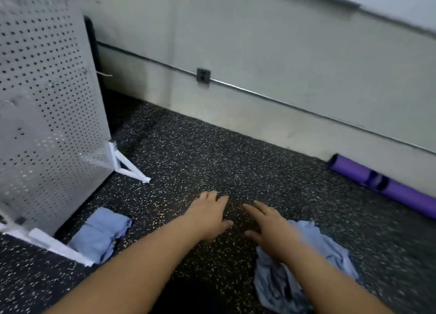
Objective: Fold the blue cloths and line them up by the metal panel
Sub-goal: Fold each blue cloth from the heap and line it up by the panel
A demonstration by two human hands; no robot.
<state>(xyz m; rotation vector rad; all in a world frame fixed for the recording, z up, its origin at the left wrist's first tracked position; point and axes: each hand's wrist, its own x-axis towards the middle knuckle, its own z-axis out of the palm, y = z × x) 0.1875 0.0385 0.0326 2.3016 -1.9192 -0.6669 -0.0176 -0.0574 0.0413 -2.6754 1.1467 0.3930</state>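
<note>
A folded blue cloth (100, 233) lies on the speckled floor beside the foot of the perforated metal panel (44, 115) at the left. A crumpled heap of blue cloths (280, 283) lies at the lower right, partly hidden under my right forearm. My left hand (208, 216) hovers over bare floor in the middle with fingers spread, holding nothing. My right hand (271, 228) reaches forward just beside it, fingers straight and empty, above the heap's far edge.
The panel stands on white angled feet (128, 166). A rolled purple mat (387, 186) lies along the grey wall (259, 54) at the right. A wall socket (203, 75) sits on a metal conduit. Dark speckled floor (200, 153) stretches between panel and wall.
</note>
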